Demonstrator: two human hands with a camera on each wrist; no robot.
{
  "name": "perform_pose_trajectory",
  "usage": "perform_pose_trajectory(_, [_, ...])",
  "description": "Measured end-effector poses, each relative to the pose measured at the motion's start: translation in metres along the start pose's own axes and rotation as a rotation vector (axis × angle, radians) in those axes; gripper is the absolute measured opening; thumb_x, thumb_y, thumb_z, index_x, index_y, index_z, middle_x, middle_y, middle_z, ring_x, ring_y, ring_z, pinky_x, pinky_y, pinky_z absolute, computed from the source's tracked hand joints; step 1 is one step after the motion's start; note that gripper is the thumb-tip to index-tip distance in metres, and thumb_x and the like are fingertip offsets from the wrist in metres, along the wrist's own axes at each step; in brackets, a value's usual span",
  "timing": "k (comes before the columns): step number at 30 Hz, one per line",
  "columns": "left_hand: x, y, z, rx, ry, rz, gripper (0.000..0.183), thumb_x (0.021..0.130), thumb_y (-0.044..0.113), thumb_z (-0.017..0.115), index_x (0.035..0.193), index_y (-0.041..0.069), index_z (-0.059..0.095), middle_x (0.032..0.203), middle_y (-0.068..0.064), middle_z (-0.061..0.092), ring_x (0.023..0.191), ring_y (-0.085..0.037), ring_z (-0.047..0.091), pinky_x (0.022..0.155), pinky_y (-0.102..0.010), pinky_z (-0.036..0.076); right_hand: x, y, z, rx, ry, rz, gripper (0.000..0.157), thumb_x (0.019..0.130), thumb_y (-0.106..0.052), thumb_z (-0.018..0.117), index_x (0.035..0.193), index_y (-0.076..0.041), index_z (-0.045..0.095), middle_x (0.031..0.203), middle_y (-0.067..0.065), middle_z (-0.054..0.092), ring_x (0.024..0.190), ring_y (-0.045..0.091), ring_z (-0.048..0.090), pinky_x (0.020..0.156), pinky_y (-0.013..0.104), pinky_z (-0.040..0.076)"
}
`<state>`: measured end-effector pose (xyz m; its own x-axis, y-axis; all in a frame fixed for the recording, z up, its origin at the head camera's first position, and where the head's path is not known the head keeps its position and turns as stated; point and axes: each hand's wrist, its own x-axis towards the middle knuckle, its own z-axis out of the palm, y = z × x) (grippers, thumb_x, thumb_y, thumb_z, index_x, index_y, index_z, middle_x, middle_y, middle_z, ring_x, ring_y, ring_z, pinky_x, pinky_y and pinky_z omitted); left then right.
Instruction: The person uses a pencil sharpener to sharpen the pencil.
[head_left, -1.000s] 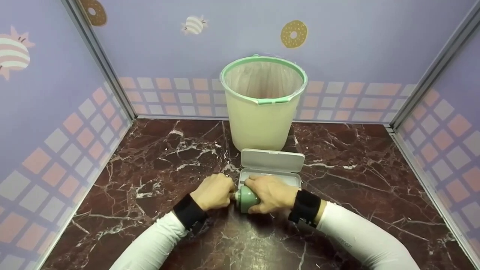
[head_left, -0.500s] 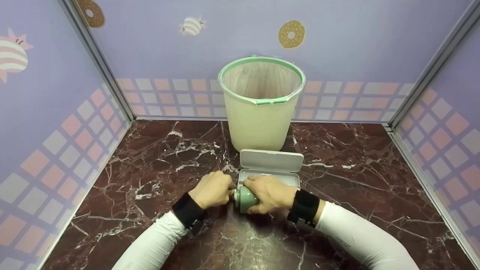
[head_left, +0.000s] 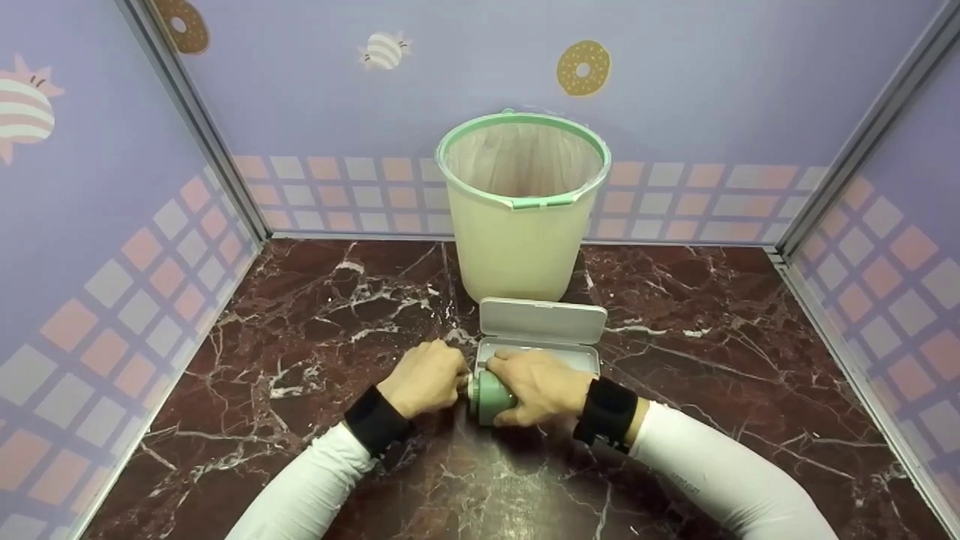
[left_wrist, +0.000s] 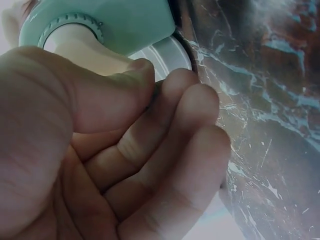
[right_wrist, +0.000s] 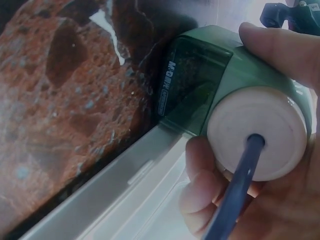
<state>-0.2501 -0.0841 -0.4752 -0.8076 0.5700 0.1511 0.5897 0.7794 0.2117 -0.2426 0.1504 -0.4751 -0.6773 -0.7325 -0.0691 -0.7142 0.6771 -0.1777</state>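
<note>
A green pencil sharpener [head_left: 495, 397] with a crank lies over the near edge of an open pale pencil case [head_left: 544, 322]. My right hand [head_left: 544, 388] grips its body from the right. The right wrist view shows a dark pencil [right_wrist: 235, 192] stuck in the hole of the sharpener's pale round front. A see-through shavings drawer [right_wrist: 192, 82] is on its side. My left hand [head_left: 424, 379] is at the other end, fingers curled, pinching the pale crank handle [left_wrist: 85, 47]. The tip of that handle is hidden by the thumb and fingers.
Behind the case stands a cream bin [head_left: 517, 247] with a green rim and a clear liner. Patterned lilac walls close the dark red marbled table [head_left: 337, 300] at the back and sides. Small pale specks are scattered on it.
My left hand has shifted very slightly at the crank, upward in the view. The right hand, sharpener and case stay in practically the same place.
</note>
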Motion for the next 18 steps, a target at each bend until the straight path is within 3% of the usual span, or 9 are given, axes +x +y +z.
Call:
perform_pose_trajectory(5, [0.002, 0.001, -0.007, -0.001, 0.069, -0.005, 0.027, 0.089, 0.009, 0.081, 0.065, 0.015, 0.07, 0.069, -0.007, 0.074, 0.062, -0.031, 0.071, 0.061, -0.051, 0.063, 0.0, 0.0, 0.0, -0.017, 0.022, 0.003, 0.06, 0.086, -0.05, 0.092, 0.12, -0.012, 0.06, 0.109, 0.002, 0.067, 0.084, 0.015, 0.062, 0.071, 0.029, 0.056])
perform_pose_trajectory(18, [-0.005, 0.004, -0.018, -0.005, 0.062, 0.033, 0.026, 0.091, 0.006, 0.078, 0.067, 0.014, 0.071, 0.064, -0.003, 0.07, 0.055, -0.02, 0.061, 0.057, -0.041, 0.059, 0.001, -0.007, 0.001, -0.027, 0.021, 0.048, 0.061, 0.084, -0.05, 0.092, 0.121, -0.013, 0.061, 0.113, 0.002, 0.067, 0.089, 0.017, 0.065, 0.077, 0.031, 0.061])
